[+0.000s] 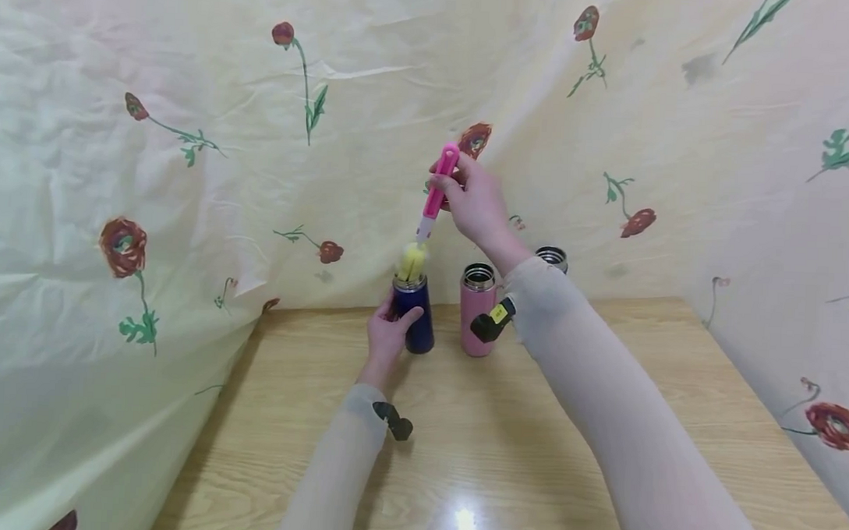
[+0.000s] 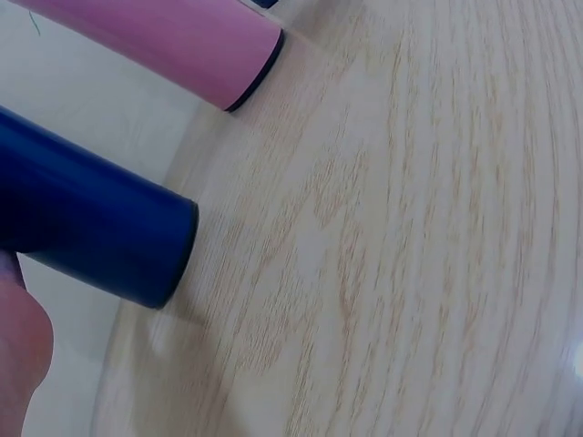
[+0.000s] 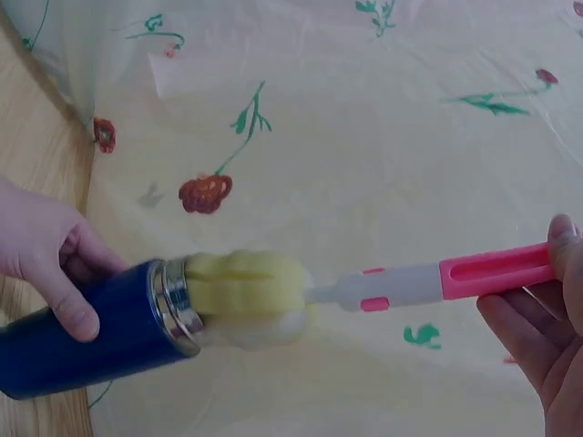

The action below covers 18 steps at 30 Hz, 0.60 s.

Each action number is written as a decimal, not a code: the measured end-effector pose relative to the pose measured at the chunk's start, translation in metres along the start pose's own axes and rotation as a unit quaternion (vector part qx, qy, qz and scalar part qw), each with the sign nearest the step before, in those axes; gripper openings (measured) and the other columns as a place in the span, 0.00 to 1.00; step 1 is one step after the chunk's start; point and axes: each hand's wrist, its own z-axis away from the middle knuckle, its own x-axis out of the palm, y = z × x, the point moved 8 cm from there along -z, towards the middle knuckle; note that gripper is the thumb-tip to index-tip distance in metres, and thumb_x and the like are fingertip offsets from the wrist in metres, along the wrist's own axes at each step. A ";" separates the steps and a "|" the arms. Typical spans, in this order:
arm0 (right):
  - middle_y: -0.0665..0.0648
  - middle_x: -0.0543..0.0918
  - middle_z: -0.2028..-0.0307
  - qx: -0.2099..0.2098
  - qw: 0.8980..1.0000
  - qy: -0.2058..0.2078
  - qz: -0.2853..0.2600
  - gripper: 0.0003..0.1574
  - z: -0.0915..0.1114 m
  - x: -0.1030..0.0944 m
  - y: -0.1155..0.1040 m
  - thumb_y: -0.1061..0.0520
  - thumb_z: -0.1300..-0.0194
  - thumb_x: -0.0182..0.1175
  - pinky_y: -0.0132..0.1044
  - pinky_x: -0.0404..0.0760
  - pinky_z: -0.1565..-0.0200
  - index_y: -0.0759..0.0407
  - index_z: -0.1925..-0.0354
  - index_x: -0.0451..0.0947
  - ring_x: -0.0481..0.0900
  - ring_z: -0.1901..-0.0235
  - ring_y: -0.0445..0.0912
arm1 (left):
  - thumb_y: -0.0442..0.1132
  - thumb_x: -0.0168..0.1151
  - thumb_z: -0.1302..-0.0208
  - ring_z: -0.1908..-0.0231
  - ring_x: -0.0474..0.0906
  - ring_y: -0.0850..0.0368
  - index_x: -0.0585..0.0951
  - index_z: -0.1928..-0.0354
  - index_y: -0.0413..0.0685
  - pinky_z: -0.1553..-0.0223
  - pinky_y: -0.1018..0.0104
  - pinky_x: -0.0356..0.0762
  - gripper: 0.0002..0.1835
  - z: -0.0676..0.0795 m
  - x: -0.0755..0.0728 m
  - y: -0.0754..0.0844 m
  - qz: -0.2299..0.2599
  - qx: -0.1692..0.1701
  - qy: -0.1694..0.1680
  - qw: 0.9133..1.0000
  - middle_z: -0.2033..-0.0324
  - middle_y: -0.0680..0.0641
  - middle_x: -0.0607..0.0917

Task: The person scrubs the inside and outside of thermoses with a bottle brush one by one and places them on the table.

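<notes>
My left hand (image 1: 388, 334) grips a dark blue bottle (image 1: 419, 321) that stands upright on the table, its steel mouth uncovered. Above it my right hand (image 1: 477, 200) pinches the pink handle of a bottle brush (image 1: 441, 184). The brush's yellow sponge head (image 3: 241, 287) sits partly inside the bottle's mouth, with much of it still showing above the rim. In the left wrist view the base of the blue bottle (image 2: 118, 228) meets the table, and only part of the left thumb (image 2: 23, 350) shows.
A pink bottle (image 1: 473, 321) without a lid stands just right of the blue one. Behind the right forearm shows the steel mouth of another bottle (image 1: 553, 258). The wooden table (image 1: 307, 417) ends at a flowered cloth (image 1: 373, 138) hung behind.
</notes>
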 end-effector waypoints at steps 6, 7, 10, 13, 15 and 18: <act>0.60 0.88 0.49 0.040 0.998 0.021 0.044 0.16 0.000 -0.009 0.008 0.51 0.18 0.59 0.38 0.89 0.52 0.58 0.40 0.80 0.89 0.54 0.50 | 0.32 0.79 0.37 0.26 0.69 0.41 0.70 0.22 0.42 0.24 0.52 0.66 0.43 0.000 -0.001 0.001 -0.002 0.003 -0.003 1.000 0.27 0.34 0.74; 0.59 0.89 0.50 0.044 0.997 0.027 0.063 0.16 0.000 -0.011 0.008 0.50 0.18 0.60 0.36 0.88 0.55 0.58 0.41 0.81 0.88 0.57 0.49 | 0.31 0.79 0.37 0.26 0.70 0.41 0.70 0.22 0.41 0.24 0.52 0.66 0.43 0.000 -0.001 0.001 -0.002 0.004 -0.002 1.000 0.27 0.34 0.74; 0.56 0.90 0.56 0.049 0.990 0.039 0.123 0.17 0.001 -0.012 0.007 0.46 0.20 0.62 0.36 0.79 0.69 0.57 0.47 0.84 0.83 0.66 0.49 | 0.31 0.78 0.37 0.27 0.72 0.42 0.69 0.22 0.42 0.25 0.53 0.68 0.43 0.001 -0.004 0.001 -0.002 0.001 0.004 1.000 0.28 0.34 0.75; 0.55 0.89 0.64 0.047 0.985 0.040 0.162 0.18 0.004 -0.011 0.006 0.43 0.21 0.64 0.37 0.72 0.75 0.56 0.54 0.85 0.79 0.73 0.49 | 0.30 0.77 0.36 0.29 0.74 0.42 0.69 0.21 0.42 0.25 0.54 0.68 0.43 0.002 -0.010 -0.001 0.012 -0.007 0.020 1.000 0.29 0.34 0.77; 0.54 0.88 0.67 0.041 0.982 0.037 0.181 0.18 0.005 -0.009 0.004 0.42 0.22 0.64 0.36 0.70 0.77 0.56 0.57 0.85 0.78 0.75 0.49 | 0.29 0.77 0.36 0.29 0.75 0.43 0.69 0.21 0.42 0.25 0.54 0.69 0.42 0.002 -0.014 -0.001 0.022 -0.008 0.029 0.999 0.30 0.35 0.78; 0.55 0.85 0.73 0.022 0.975 0.041 0.216 0.19 0.006 -0.010 -0.003 0.43 0.22 0.64 0.36 0.66 0.79 0.57 0.61 0.83 0.76 0.78 0.49 | 0.29 0.78 0.38 0.31 0.77 0.42 0.70 0.23 0.41 0.27 0.53 0.71 0.42 0.001 -0.014 -0.001 0.015 -0.003 0.019 1.000 0.32 0.34 0.80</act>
